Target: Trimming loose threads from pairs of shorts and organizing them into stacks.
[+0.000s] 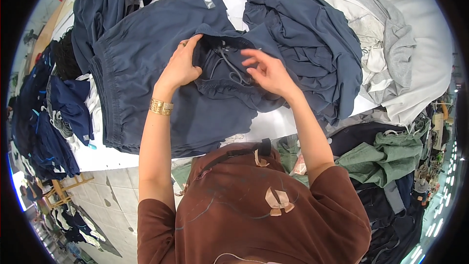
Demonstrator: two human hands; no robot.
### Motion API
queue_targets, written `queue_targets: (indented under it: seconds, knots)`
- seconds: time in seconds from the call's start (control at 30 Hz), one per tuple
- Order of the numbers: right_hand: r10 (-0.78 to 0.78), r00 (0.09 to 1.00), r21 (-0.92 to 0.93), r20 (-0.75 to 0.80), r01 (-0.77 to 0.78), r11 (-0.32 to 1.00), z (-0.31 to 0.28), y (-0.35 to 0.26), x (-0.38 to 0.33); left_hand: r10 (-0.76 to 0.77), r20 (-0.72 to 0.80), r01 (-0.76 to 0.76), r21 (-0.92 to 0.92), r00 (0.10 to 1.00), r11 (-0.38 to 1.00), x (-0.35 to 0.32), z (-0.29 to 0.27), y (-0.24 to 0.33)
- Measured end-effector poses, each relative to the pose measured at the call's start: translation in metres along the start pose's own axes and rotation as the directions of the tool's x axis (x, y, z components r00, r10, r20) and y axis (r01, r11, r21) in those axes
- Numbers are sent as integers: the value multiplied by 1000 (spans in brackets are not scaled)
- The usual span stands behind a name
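A pair of dark blue-grey shorts [146, 76] with an elastic waistband lies on a stack of similar garments. Its waistband [227, 88] gapes, showing a grey drawstring [225, 61] inside. My left hand [180, 66] rests at the left edge of this opening, index finger stretched along the band and thumb spread below. Just right of the opening, my right hand [270, 72] hovers with fingers apart and slightly bent, nothing in them. Beside it lies a crumpled heap of the same dark blue-grey cloth [312, 44].
White and grey garments [391, 44] are heaped at the right. Navy clothes [44, 117] hang along the left side. Green and dark clothing [386, 159] is piled at lower right, close to my arm. The white table surface [115, 159] ends just before my body.
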State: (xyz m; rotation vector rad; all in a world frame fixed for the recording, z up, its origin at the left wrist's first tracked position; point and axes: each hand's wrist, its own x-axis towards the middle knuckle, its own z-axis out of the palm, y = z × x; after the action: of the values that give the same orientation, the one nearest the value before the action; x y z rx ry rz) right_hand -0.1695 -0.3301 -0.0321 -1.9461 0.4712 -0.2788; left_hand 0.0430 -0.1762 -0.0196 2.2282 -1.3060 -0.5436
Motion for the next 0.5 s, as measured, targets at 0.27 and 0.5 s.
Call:
queue_targets:
  seconds: [0.27, 0.5]
  knots:
    - [-132, 959, -401, -250, 21, 916, -6, 40, 11, -74, 12, 74, 18, 997, 997, -8, -6, 9]
    - [-220, 954, -616, -203, 50, 786, 1, 54, 51, 60, -174, -20, 222, 983, 975, 1, 7, 32]
